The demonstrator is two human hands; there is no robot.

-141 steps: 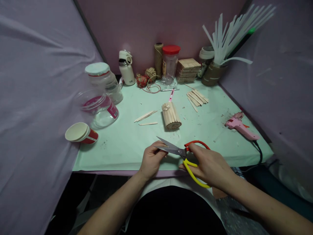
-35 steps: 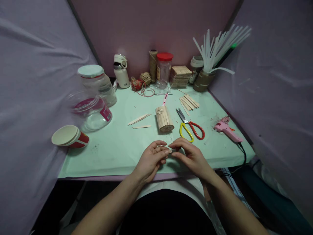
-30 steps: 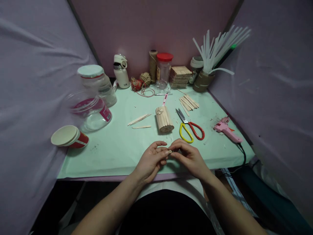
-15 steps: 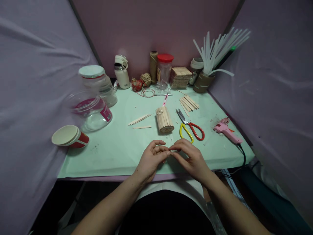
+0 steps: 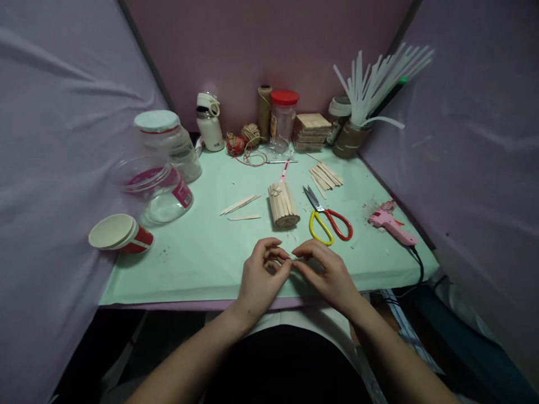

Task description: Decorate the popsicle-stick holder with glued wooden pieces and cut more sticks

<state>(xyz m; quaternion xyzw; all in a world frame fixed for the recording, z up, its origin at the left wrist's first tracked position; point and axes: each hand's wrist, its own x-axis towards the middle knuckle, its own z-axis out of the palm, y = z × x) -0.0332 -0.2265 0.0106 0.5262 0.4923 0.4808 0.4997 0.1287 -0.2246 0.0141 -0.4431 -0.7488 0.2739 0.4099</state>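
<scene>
My left hand [image 5: 263, 275] and my right hand [image 5: 326, 273] meet fingertip to fingertip above the front of the table. Both are pinched closed around something tiny and pale that I cannot make out. Just beyond them, a cylinder covered in wooden craft sticks [image 5: 283, 205] lies on its side, with a small flower shape near its far end. Scissors [image 5: 322, 209] with one yellow and one red handle lie to its right, blades apart. A few loose craft sticks [image 5: 240, 205] rest to its left, and a pile of craft sticks [image 5: 326, 177] lies behind the scissors.
A pink glue gun [image 5: 392, 225] with a cord lies at right. Paper cups [image 5: 141, 240] and clear plastic tubs [image 5: 177, 203] stand at left. Along the back are a bottle [image 5: 210, 132], twine balls [image 5: 234, 145], a red-lidded jar [image 5: 283, 120], stacked stick squares [image 5: 311, 132] and a pot [image 5: 352, 140] of glue sticks.
The fingers of my left hand have curled and lifted slightly, and its index finger has shifted a little to the left. Both hands stay together at the same spot.
</scene>
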